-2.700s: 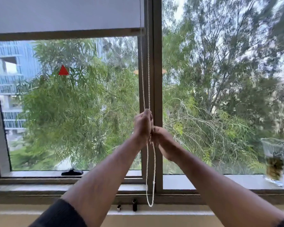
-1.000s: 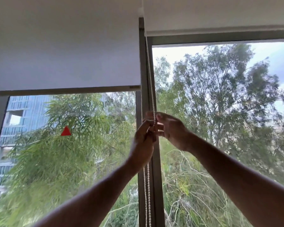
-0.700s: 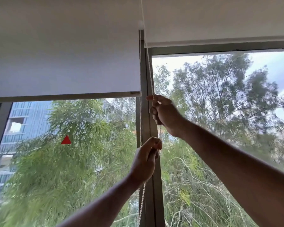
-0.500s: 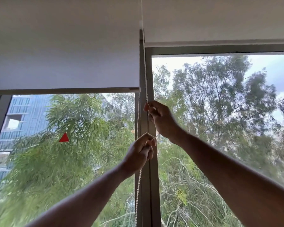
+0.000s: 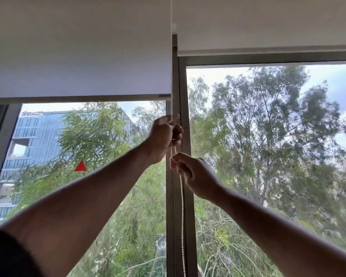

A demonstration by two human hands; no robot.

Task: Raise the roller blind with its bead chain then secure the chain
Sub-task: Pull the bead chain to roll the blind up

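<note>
So the bead chain hangs right along the window mullion, running from the top edge of the view down past the bottom. Your hands have swapped spots since half a second ago: your left hand is now the upper one, fist wrapped around the chain just under the bottom rail of the left roller blind, and your right hand has dropped below it, pinching the chain between thumb and fingertips. That looks like hand-over-hand pulling, so you're mid-raise. The left blind's rail sits about where it did before, well lower than the right roller blind, so I'd guess there's more pulling before you secure anything.
</note>
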